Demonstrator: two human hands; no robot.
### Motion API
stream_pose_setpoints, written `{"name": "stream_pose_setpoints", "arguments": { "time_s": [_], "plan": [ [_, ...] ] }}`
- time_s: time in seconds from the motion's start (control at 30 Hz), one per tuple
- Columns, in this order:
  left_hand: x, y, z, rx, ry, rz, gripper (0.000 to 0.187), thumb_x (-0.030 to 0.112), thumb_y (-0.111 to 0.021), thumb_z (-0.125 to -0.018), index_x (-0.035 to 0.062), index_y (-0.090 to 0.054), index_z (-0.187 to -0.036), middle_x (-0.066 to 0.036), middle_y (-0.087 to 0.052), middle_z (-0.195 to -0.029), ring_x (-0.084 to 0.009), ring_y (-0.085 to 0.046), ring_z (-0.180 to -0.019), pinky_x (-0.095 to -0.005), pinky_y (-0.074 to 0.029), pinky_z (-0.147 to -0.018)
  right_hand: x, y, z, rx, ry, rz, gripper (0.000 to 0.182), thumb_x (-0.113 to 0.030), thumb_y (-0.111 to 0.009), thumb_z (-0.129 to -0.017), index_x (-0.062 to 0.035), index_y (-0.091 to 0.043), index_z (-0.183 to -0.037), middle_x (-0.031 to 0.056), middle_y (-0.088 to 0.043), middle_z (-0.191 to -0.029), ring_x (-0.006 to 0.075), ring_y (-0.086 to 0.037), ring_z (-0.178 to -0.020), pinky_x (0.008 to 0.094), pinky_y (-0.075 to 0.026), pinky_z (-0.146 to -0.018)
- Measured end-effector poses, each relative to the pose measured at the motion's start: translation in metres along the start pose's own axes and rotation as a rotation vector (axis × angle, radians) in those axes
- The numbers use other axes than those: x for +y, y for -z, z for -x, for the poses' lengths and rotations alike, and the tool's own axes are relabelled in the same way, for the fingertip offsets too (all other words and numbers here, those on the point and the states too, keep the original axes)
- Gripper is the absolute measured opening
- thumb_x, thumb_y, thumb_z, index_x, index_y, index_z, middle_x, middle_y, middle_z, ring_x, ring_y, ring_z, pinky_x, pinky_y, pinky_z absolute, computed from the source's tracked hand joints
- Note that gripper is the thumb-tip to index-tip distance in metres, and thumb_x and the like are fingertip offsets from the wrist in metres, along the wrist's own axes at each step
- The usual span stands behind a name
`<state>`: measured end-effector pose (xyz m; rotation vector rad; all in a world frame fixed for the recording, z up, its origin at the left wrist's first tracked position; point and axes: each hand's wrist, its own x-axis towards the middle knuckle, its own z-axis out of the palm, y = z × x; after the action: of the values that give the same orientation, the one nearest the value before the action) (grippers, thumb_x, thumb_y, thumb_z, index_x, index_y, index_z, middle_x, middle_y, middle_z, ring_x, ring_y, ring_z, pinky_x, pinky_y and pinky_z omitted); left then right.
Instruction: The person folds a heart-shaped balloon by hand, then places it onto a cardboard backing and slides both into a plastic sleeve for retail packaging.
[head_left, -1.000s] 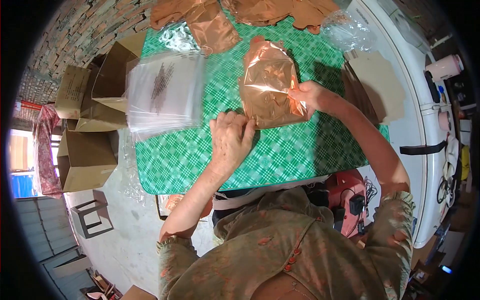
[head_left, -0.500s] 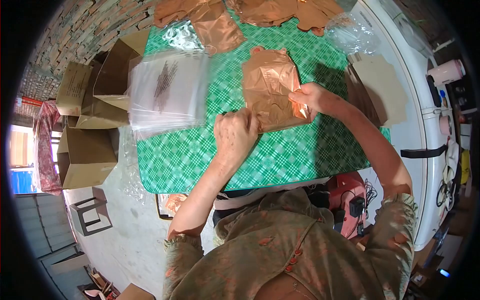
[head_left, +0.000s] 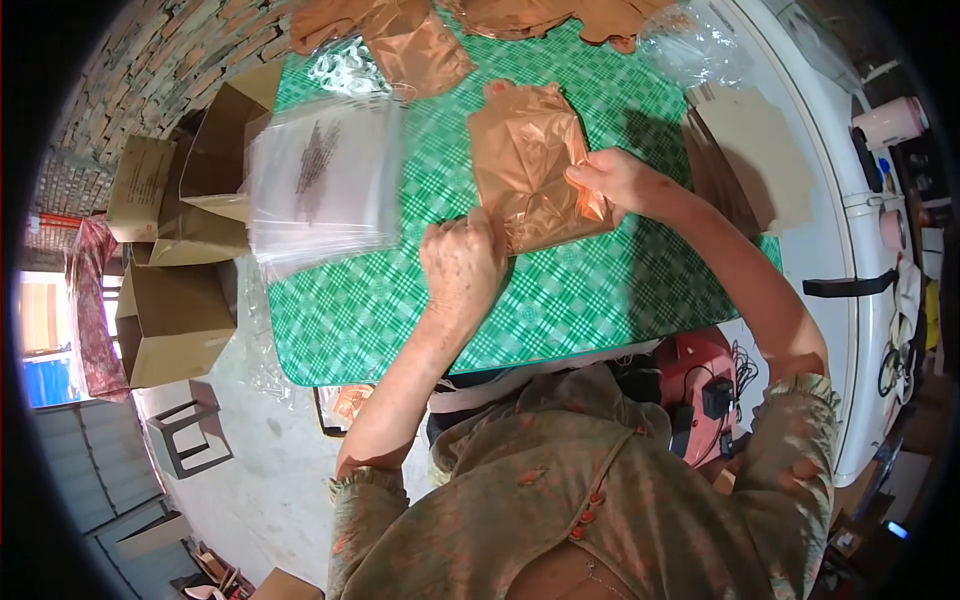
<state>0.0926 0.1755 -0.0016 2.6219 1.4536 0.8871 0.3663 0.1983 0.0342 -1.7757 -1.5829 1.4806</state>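
Green plaid covered the counter (head_left: 560, 320). Past its near edge, the left hand (head_left: 462, 262), more spread a second earlier, had curled against the lower-left edge of the copper-coloured bag (head_left: 522, 150); whether it gripped could not be told. The right hand (head_left: 622, 184) pinched the crumpled right edge between thumb and fingers. Flanked by both hands, the bag seemed better steadied. Clear sleeves (head_left: 350, 200) lay left; copper film (head_left: 418, 52) lay farthest.

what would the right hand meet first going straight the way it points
Probably the copper-coloured foil whose edge the right hand pinches; beyond, perhaps the clear plastic bags, though height is unclear.
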Motion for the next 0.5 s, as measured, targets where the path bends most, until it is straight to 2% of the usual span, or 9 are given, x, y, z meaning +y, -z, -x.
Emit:
{"name": "stream_pose_setpoints", "arguments": {
  "time_s": [0.27,0.37,0.47,0.5],
  "plan": [
    [0.001,-0.007,0.000,-0.018,0.030,-0.076,0.035,0.024,-0.069,-0.099,0.0077,-0.055,-0.072,-0.012,-0.064,-0.058,-0.0328,-0.065,-0.052,-0.0459,-0.053,-0.058,0.001,-0.003,-0.001,0.029,0.017,0.044,0.045,-0.038,-0.057,-0.108,0.0049,-0.067,-0.100,0.0069,-0.069,-0.080,0.0144,-0.070,-0.063,0.0299,-0.059,-0.052],
    [0.002,-0.002,-0.001,-0.057,0.094,-0.013,0.035,0.029,-0.070,-0.100,0.0066,-0.061,-0.074,-0.013,-0.064,-0.058,-0.0336,-0.065,-0.053,-0.0479,-0.053,-0.057,-0.005,-0.006,0.004,0.066,0.027,0.064,0.044,-0.036,-0.057,-0.108,0.0058,-0.067,-0.099,0.0066,-0.067,-0.078,0.0151,-0.069,-0.062,0.0306,-0.059,-0.051],
    [0.012,0.019,-0.001,-0.060,0.141,0.150,0.030,0.031,-0.072,-0.099,0.0059,-0.069,-0.082,-0.013,-0.068,-0.066,-0.0317,-0.067,-0.063,-0.0469,-0.051,-0.065,-0.005,-0.006,0.003,0.061,0.034,0.068,0.044,-0.036,-0.057,-0.108,0.0060,-0.066,-0.097,0.0064,-0.066,-0.076,0.0153,-0.068,-0.062,0.0311,-0.058,-0.051],
    [0.011,0.020,0.003,-0.058,0.132,0.168,0.028,0.030,-0.073,-0.098,0.0059,-0.071,-0.085,-0.012,-0.068,-0.069,-0.0308,-0.066,-0.068,-0.0460,-0.049,-0.068,-0.005,-0.006,0.003,0.062,0.029,0.069,0.046,-0.037,-0.057,-0.107,0.0073,-0.067,-0.100,0.0105,-0.068,-0.079,0.0190,-0.070,-0.063,0.0336,-0.059,-0.053]
  ]
}}
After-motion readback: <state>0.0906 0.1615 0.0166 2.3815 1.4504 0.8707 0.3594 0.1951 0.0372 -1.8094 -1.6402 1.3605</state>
